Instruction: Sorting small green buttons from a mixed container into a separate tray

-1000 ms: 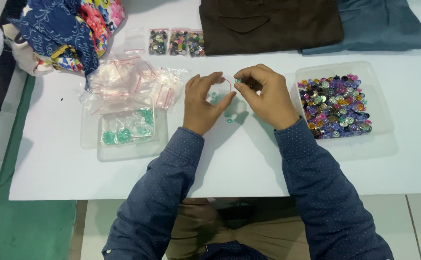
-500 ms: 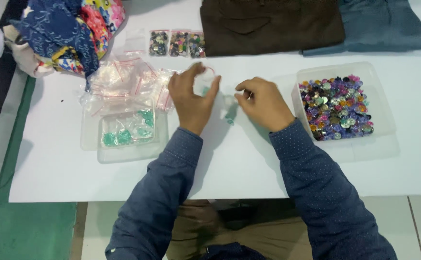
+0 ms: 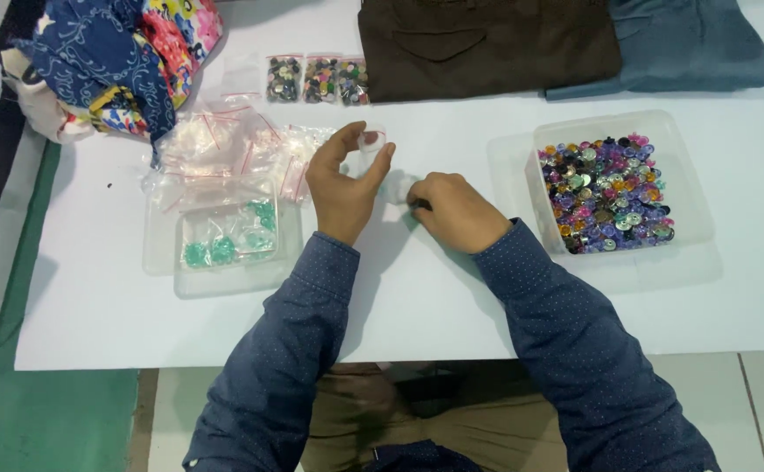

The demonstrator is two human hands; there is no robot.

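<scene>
A: Nearest us, 2 dotted blue sleeves over the smooth white table (image 3: 93,332); the right hand (image 3: 456,210) sits curled, fingertips pinched low on the tabletop, though what they pinch I cannot tell.

B: And the left hand (image 3: 343,188) is lifted, thumb and fingers gripping a small clear plastic bag (image 3: 369,144); crinkly, see-through.

A: Left, a clear tray (image 3: 225,280) with green pieces; right, a clear tub (image 3: 692,210) heaped with glossy round buttons.

B: Farther back, loose bags (image 3: 216,144); 3 filled packets (image 3: 316,80); folded brown cloth (image 3: 487,44).
</scene>
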